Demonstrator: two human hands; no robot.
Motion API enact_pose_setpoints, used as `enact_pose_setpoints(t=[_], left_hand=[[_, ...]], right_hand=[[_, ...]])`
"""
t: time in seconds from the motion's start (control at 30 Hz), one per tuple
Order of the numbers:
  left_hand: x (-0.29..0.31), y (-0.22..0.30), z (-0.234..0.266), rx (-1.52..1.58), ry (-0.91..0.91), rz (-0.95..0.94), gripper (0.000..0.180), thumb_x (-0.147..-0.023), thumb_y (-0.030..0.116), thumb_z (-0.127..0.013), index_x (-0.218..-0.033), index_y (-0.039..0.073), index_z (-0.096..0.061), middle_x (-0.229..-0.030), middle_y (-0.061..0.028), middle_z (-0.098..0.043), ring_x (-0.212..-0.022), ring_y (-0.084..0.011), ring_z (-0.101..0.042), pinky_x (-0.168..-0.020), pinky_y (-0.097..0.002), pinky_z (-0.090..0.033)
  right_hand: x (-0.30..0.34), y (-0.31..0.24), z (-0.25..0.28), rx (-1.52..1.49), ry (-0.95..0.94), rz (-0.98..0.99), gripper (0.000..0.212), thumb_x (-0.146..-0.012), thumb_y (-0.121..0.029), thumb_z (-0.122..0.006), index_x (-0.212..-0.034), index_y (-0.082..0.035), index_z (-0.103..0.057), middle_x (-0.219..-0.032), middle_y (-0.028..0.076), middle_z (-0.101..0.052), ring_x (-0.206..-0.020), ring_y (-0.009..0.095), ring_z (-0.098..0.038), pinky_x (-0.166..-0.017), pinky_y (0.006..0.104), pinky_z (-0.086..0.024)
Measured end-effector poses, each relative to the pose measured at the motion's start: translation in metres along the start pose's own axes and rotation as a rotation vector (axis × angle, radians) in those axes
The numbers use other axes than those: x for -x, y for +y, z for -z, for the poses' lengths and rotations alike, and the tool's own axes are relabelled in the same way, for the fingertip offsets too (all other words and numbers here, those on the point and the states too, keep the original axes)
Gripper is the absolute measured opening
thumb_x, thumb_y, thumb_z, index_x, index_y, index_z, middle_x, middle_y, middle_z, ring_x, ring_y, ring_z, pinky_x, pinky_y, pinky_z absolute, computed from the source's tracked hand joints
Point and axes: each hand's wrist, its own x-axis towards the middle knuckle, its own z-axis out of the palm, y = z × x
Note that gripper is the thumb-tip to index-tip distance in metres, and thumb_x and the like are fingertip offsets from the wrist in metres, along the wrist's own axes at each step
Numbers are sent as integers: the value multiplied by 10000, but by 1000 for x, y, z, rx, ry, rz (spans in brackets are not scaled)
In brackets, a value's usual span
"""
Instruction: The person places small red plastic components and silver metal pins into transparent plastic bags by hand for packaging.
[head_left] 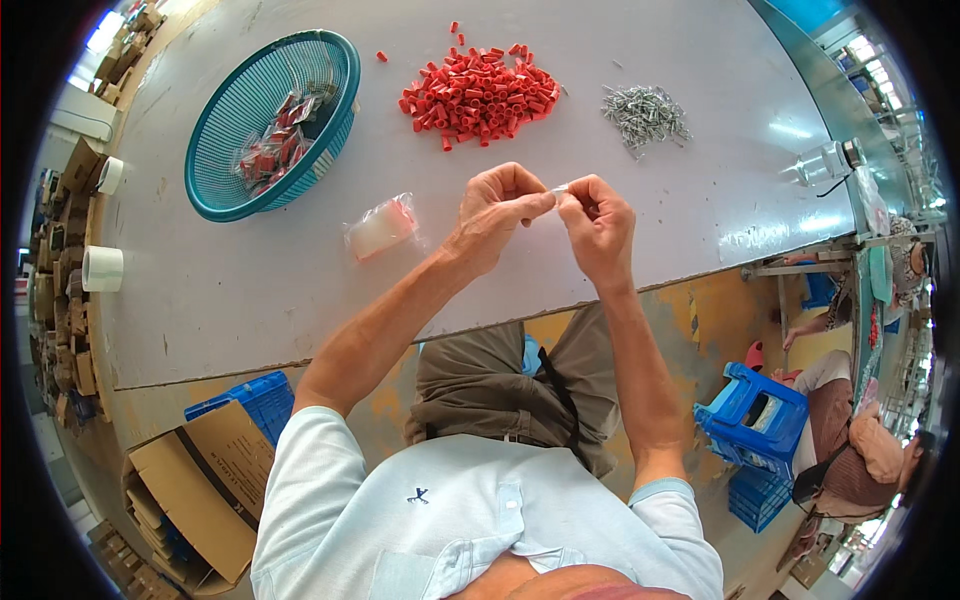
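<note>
My left hand (497, 208) and my right hand (600, 228) meet above the table, fingertips pinched. Between them shows a sliver of a small clear plastic bag (560, 188); most of it is hidden by the fingers. Left of my left hand lies a stack of clear plastic bags (382, 228) with red edges. Beyond my hands is a heap of short red plastic sleeves (480, 95), with a few strays around it. To its right is a smaller pile of silvery screws (645, 115). Small filled bags (275, 150) with red pieces lie in a teal plastic basket (222, 110).
Two tape rolls (103, 269) sit at the table's left edge. At the right end stands a clear bottle (825, 163). Below the table are a cardboard box (205, 480) and blue crates (250, 400). Another person (855, 450) sits at the right by a blue stool (755, 415).
</note>
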Motion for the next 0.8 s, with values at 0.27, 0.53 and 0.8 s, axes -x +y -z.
enact_pose_setpoints(t=[0.27, 0.53, 0.8], left_hand=[[6, -5, -19, -505, 212, -317, 52, -980, 30, -710, -961, 12, -665, -827, 5, -659, -788, -58, -613, -664, -242, -506], [11, -3, -14, -461, 160, -191, 29, -1003, -16, -666, -1028, -12, -681, -888, -34, -719, -829, -77, -688, -723, -253, -591], [2, -12, -10, -223, 105, -156, 44, -1001, 5, -690, -1044, 5, -701, -934, -43, -736, -827, -88, -696, -737, -248, -592]], right_hand=[[13, -9, -17, 381, 111, 327, 56, -842, 1, -695, -876, -16, -655, -805, 94, -644, -620, 200, -623, -574, 345, -518], [15, 0, -19, 376, 124, 312, 57, -864, -39, -684, -912, -18, -660, -899, 103, -674, -665, 234, -680, -603, 374, -557], [12, 5, -2, 326, 49, 328, 95, -897, -44, -706, -989, -24, -721, -935, 118, -722, -736, 239, -723, -647, 358, -580]])
